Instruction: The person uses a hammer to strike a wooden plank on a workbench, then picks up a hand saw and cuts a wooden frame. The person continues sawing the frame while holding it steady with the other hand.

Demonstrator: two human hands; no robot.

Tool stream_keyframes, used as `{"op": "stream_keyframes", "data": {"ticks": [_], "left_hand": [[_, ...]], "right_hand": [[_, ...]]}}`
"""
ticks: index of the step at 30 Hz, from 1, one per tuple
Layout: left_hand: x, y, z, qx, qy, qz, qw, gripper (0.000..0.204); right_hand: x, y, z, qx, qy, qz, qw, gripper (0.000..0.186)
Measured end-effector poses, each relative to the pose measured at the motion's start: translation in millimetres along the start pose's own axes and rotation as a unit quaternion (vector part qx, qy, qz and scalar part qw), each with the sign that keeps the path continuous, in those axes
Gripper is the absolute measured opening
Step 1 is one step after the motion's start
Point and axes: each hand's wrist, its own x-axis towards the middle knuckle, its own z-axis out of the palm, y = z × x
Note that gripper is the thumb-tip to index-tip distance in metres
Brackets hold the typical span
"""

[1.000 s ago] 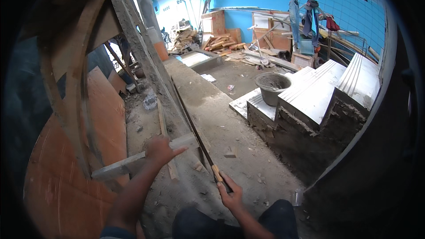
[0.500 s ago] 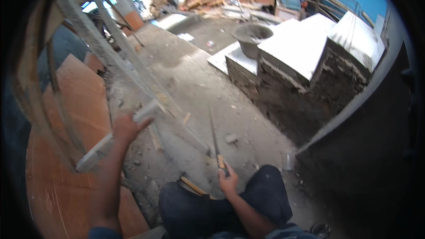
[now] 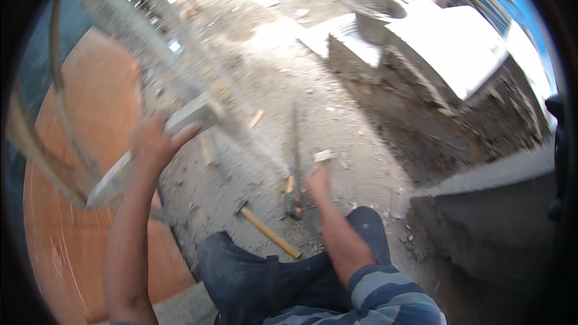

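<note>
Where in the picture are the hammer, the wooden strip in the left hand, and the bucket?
hammer [image 3: 270, 233]: head view, on its yellow handle, lying on the ground.
wooden strip [image 3: 192, 114]: head view, on its pale end just past the left hand [image 3: 153, 143].
bucket [image 3: 374, 9]: head view, on its grey rim.

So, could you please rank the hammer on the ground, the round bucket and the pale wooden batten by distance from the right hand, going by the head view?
From the right hand:
1. Hammer, on the ground just to its left, by the knee.
2. Pale wooden batten, up to the left, held in the left hand.
3. Round bucket, far ahead at the top, beside the white slabs.
</note>
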Motion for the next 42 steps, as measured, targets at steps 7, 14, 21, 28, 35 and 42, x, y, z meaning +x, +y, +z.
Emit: {"op": "stream_keyframes", "data": {"ticks": [7, 14, 21, 28, 35, 42], "left_hand": [[-1.3, -5.7, 4.0, 0.039, 0.005, 0.020, 0.999, 0.083], [-4.2, -6.9, 9.5, 0.029, 0.069, 0.038, 0.996, 0.082], [-8.1, -15.2, 2.4, -0.060, 0.274, 0.160, 0.947, 0.060], [-133.9, -5.9, 49.0, -0.281, 0.012, 0.300, 0.911, 0.022], [-276.9, -65.4, 201.8, -0.359, -0.403, 0.185, 0.821, 0.063], [-332.9, -80.4, 305.0, -0.413, -0.275, 0.041, 0.867, 0.064]], "right_hand": [[98.7, 33.3, -1.5, -0.259, -0.146, -0.055, 0.953, 0.067], [98.8, 54.6, 32.3, -0.006, -0.075, 0.122, 0.990, 0.040], [43.5, -45.9, -23.2, 0.389, 0.076, -0.005, 0.918, 0.027], [-104.4, -91.6, -11.4, 0.243, -0.282, -0.138, 0.918, 0.023], [-151.2, -47.0, 98.5, -0.022, -0.595, -0.081, 0.799, 0.034], [-164.0, 4.0, 128.0, 0.269, -0.396, 0.066, 0.875, 0.045]]}}
